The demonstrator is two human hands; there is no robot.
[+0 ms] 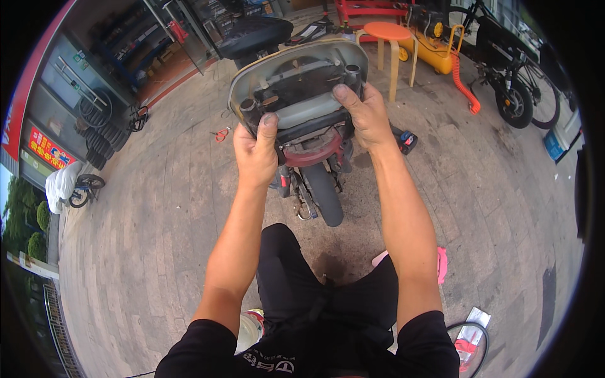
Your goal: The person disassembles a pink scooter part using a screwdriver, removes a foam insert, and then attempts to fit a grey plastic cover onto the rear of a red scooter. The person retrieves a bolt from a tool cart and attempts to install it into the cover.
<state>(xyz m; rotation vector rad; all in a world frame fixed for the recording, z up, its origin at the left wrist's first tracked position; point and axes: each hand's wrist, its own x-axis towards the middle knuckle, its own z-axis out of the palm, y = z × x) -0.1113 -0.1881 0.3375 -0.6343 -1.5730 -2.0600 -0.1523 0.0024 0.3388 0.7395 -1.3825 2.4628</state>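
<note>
A dusty, rounded plastic shell (pixel 296 69) with a pale rim and two black tubular posts is held over the rear of a scooter. My left hand (pixel 255 151) grips its near left corner, thumb on top. At the near right corner my right hand (pixel 368 120) is closed on it the same way. The other fingers of both hands are mostly hidden beneath the shell. Below it show a dark red tail piece (pixel 312 153) and the scooter's rear wheel (pixel 324 195). Whether the shell touches the scooter, I cannot tell. Beyond lies a black seat (pixel 255 36).
Red-handled pliers or scissors (pixel 220 133) lie left of the scooter, a cordless power tool (pixel 406 140) right of it. Farther back are an orange-topped stool (pixel 386 31) and a yellow air compressor (pixel 435 47) with a red coiled hose (pixel 463 88). A pink cloth (pixel 442 264) lies near my right knee.
</note>
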